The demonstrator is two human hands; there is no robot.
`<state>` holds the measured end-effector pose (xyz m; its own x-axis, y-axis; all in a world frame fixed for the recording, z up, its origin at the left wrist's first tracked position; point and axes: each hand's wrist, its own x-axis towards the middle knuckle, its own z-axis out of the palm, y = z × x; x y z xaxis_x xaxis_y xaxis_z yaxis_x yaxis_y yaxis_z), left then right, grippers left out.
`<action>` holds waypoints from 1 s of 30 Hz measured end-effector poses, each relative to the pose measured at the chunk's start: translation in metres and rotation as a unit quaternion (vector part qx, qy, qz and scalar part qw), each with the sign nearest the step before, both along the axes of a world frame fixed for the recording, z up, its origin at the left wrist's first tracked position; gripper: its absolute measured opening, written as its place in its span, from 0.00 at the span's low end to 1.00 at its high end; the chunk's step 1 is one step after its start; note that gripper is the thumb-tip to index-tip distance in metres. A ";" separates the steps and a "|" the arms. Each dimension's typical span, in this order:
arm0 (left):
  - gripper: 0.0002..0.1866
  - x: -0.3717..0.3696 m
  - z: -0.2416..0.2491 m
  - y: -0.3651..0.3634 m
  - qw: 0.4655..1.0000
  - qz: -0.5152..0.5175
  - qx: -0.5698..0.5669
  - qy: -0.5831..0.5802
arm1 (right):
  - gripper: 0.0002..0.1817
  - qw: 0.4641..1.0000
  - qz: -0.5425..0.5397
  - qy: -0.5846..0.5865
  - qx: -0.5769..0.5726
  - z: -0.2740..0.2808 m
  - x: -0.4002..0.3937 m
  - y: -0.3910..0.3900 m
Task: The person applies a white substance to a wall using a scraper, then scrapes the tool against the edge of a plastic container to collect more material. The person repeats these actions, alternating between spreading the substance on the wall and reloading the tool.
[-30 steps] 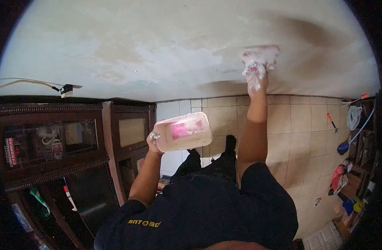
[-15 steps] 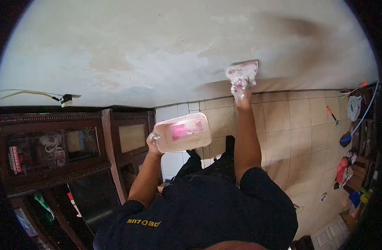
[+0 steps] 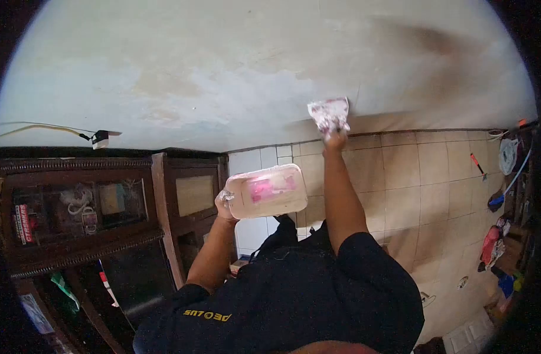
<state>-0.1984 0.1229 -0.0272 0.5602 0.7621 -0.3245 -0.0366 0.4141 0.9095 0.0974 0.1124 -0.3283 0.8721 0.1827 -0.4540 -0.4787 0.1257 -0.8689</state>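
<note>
Now your right hand [image 3: 336,140] is closed around the scraper [image 3: 329,108] at the wall [image 3: 235,47], likely spreading paste. Your left hand [image 3: 224,207] grips the tub's [image 3: 276,206] end. The next stroke needs a flat scraper.

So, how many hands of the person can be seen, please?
2: the left hand holds the tub at one end; the right hand holds the coated spreader by the wall.
</note>
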 end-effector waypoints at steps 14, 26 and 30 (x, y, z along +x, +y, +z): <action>0.30 -0.035 -0.029 0.031 0.974 -0.177 -0.022 -0.142 | 0.19 0.792 0.077 -0.117 0.594 0.171 0.012 -0.080; 0.15 -0.035 -0.014 0.013 0.997 -0.026 0.069 -0.011 | 0.20 0.781 -0.013 -0.030 0.624 0.170 -0.012 -0.063; 0.16 -0.053 -0.012 0.035 0.997 -0.038 0.065 0.002 | 0.22 0.844 -0.083 -0.009 0.530 0.204 0.008 -0.024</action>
